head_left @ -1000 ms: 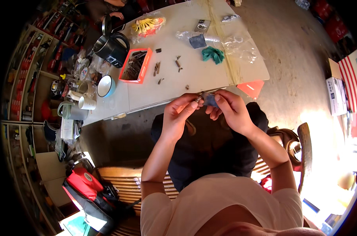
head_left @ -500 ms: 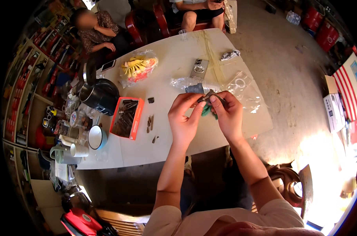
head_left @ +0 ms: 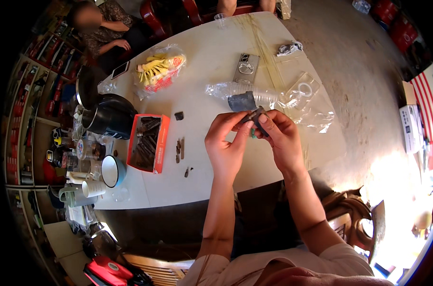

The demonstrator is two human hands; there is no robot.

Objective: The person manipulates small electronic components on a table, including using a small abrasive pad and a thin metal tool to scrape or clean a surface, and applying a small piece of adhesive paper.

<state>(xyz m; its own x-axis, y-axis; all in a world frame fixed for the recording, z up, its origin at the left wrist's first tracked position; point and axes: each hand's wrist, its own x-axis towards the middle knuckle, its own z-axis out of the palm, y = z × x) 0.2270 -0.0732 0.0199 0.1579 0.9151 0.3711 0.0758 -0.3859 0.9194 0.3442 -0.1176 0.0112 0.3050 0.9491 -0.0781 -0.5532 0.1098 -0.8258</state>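
Observation:
Both hands are raised over the near part of the table. My left hand (head_left: 224, 139) pinches a small dark piece (head_left: 257, 116) from its left side, thumb and forefinger closed. My right hand (head_left: 284, 138) grips the same piece from the right, its thumb lying on the top. The piece looks flat and dark brown-grey; its exact kind cannot be made out. A bit of green (head_left: 253, 134) shows just below the fingers, mostly hidden. Right behind the hands lies a dark grey scrap (head_left: 242, 101), against a clear plastic sleeve (head_left: 269, 93).
An orange box (head_left: 161, 147) of dark metal pieces stands on the table (head_left: 197, 171), with small loose bits (head_left: 179, 149) beside it. A black kettle (head_left: 109, 117), an enamel mug (head_left: 113, 171), bagged bananas (head_left: 153, 69) and a phone (head_left: 246, 69) also lie there. A person (head_left: 106, 35) sits at far left.
The view has shifted, so the table appears turned slightly. The dark piece is tilted differently between my fingers, and more of the dark grey scrap behind them shows.

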